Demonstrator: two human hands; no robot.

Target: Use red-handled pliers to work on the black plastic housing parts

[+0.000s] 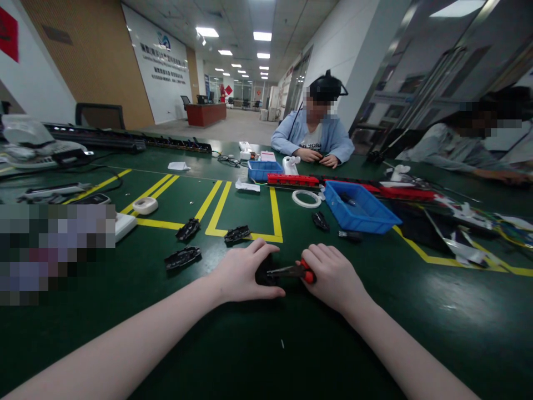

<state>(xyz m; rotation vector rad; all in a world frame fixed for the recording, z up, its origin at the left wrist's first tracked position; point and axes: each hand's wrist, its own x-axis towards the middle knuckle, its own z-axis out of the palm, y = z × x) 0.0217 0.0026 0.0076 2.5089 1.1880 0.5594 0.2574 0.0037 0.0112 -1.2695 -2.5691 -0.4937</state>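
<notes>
On the far-left wall, a white sign (160, 69) bears a blue logo above dark Chinese characters and a line of Latin letters, too blurred to read surely. The seated co-worker's white shirt (313, 137) shows the letters "EW YOR" between the edges of a light-blue jacket (342, 136).

Near the middle of the green tabletop (333, 355), the red-handled pliers (291, 271) lie nearly level, their long axis running side to side across the person's view. The slim dark nose points left, and the handles point right into the person's right hand (331, 275), whose fingers are curled around the grips. The nose meets a dark part (262, 270) in the hollow of the left hand (244, 272). That hand's thumb and fingers are spread in a C around it; how firmly they press cannot be told.

Beyond the left forearm lie 3 black plastic pieces (183, 257); a 4th black piece (320, 221) sits near a blue bin (366, 223).
</notes>
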